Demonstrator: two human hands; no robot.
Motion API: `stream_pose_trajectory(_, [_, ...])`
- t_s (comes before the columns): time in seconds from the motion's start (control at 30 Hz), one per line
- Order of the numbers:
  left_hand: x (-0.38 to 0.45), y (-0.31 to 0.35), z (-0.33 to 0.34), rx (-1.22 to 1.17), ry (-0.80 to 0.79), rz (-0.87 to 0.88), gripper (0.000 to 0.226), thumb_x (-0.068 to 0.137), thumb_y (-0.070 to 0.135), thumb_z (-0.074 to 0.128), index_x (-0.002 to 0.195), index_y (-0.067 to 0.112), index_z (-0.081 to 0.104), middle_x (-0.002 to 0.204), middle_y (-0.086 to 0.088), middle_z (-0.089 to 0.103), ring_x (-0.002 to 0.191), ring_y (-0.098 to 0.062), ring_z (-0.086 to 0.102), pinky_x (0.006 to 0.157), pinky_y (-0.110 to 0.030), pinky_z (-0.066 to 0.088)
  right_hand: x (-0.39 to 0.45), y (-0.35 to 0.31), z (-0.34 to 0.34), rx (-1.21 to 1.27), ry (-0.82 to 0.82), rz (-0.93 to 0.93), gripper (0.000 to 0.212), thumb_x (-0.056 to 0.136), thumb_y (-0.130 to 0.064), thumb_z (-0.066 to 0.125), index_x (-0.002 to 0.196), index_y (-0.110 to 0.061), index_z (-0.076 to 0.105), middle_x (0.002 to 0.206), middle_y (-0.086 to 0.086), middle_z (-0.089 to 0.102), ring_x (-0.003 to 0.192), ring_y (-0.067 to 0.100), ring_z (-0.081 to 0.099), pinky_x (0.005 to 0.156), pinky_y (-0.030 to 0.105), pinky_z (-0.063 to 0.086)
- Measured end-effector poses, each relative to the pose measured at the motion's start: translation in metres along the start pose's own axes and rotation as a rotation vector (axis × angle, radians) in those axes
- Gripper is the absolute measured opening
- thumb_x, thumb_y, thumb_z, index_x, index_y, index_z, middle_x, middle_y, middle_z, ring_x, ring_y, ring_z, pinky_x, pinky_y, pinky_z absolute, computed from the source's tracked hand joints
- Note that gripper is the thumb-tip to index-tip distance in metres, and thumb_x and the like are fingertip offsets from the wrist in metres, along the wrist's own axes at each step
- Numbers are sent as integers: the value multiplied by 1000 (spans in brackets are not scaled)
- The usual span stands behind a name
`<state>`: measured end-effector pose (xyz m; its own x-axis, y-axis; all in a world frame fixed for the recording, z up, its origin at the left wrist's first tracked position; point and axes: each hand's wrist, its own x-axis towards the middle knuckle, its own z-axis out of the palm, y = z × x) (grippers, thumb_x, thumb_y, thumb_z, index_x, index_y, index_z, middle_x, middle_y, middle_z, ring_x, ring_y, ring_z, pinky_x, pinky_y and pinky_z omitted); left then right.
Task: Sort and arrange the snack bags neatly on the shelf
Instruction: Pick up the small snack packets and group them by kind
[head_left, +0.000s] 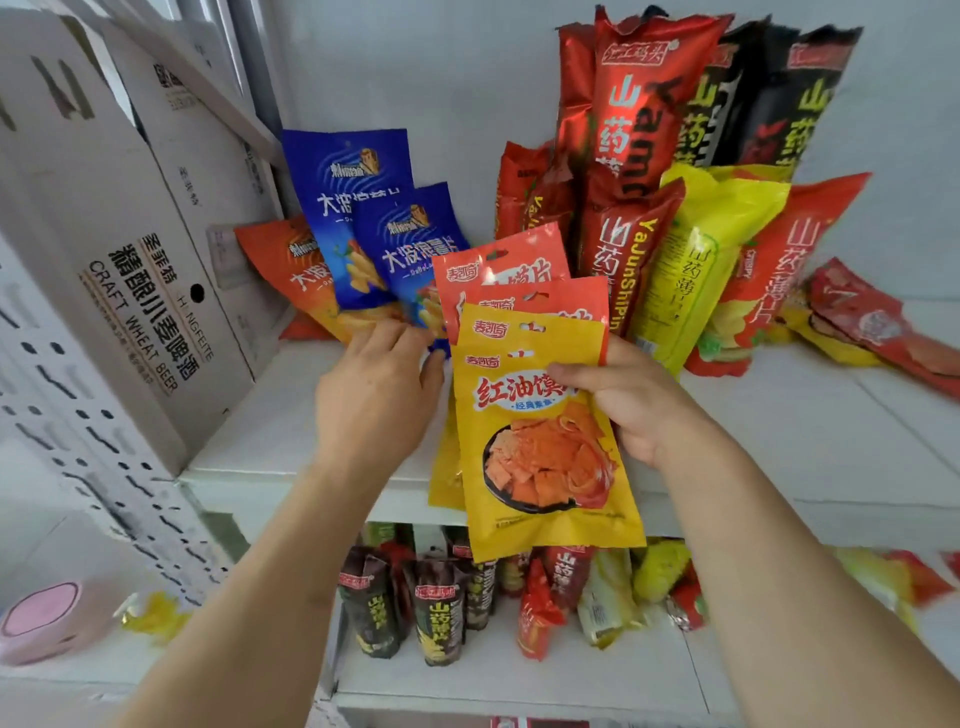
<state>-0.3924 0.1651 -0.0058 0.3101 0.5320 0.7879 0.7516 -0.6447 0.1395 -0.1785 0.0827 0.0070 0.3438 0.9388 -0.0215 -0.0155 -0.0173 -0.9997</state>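
My right hand (631, 400) grips a fanned stack of flat snack bags: a yellow bag (540, 447) in front and orange-red bags (511, 270) behind it, held above the front of the white shelf (291, 436). My left hand (376, 392) reaches with straight fingers to the left edge of that stack and the lower edge of two blue chip bags (374, 228). An orange chip bag (291, 265) leans behind the blue ones. Tall red, black and yellow yam-chip bags (691, 234) stand at the back right.
White cardboard beer boxes (145, 291) stand at the shelf's left end. A red bag (872, 322) lies flat at the far right. The lower shelf (519, 670) holds several dark, red and yellow bags. A pink round object (41, 618) sits at lower left.
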Motion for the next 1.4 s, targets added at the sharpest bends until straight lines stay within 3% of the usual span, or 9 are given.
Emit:
stream_pose_trajectory(0.13, [-23, 66, -7, -79, 11, 65, 22, 90, 29, 59, 93, 11, 73, 87, -6, 70, 75, -32, 65, 53, -34, 50, -56, 1, -58, 12, 23, 25, 31, 88, -5, 68, 115, -19, 69, 106, 2, 76, 99, 23, 73, 87, 42, 56])
stream_pose_trajectory(0.3, [-42, 162, -6, -164, -56, 111, 33, 94, 34, 49, 99, 13, 73, 94, -6, 71, 81, -33, 66, 59, -39, 55, -131, 2, -150, 32, 119, 45, 27, 89, -2, 66, 110, -19, 70, 103, 4, 77, 95, 25, 74, 87, 44, 56])
stream_pose_trajectory(0.57, [-49, 308, 17, -275, -41, 201, 22, 89, 28, 59, 93, 14, 74, 90, -3, 71, 77, -29, 67, 54, -33, 51, -203, 8, -286, 69, 342, 89, 27, 88, -5, 68, 114, -16, 69, 101, 7, 77, 92, 28, 74, 84, 45, 57])
stream_pose_trajectory(0.7, [-32, 362, 40, -326, -27, 218, 20, 87, 28, 61, 93, 14, 75, 88, -3, 71, 76, -28, 68, 54, -31, 50, -205, 3, -344, 64, 446, 86, 25, 90, -7, 67, 113, -17, 69, 98, 7, 77, 86, 25, 75, 73, 38, 58])
stream_pose_trajectory(0.83, [-3, 414, 82, -398, 12, 265, 29, 90, 32, 51, 93, 13, 73, 89, -4, 71, 76, -29, 67, 51, -34, 52, -188, -5, -408, 50, 515, 73, 21, 91, -10, 67, 110, -18, 70, 97, 7, 77, 82, 24, 76, 65, 34, 58])
stream_pose_trajectory(1.13, [76, 509, 170, -430, -6, 244, 8, 84, 21, 72, 86, 13, 73, 83, -5, 70, 69, -30, 66, 47, -30, 45, -122, -24, -525, 64, 561, 70, 24, 92, -9, 66, 114, -17, 69, 100, 7, 77, 89, 26, 75, 74, 39, 58])
stream_pose_trajectory(1.4, [108, 546, 227, -371, -63, 188, 19, 88, 28, 62, 95, 15, 73, 91, -4, 72, 74, -30, 68, 53, -28, 43, -53, -14, -609, 49, 510, 106, 21, 92, -10, 67, 110, -19, 70, 97, 6, 78, 84, 23, 76, 68, 36, 58])
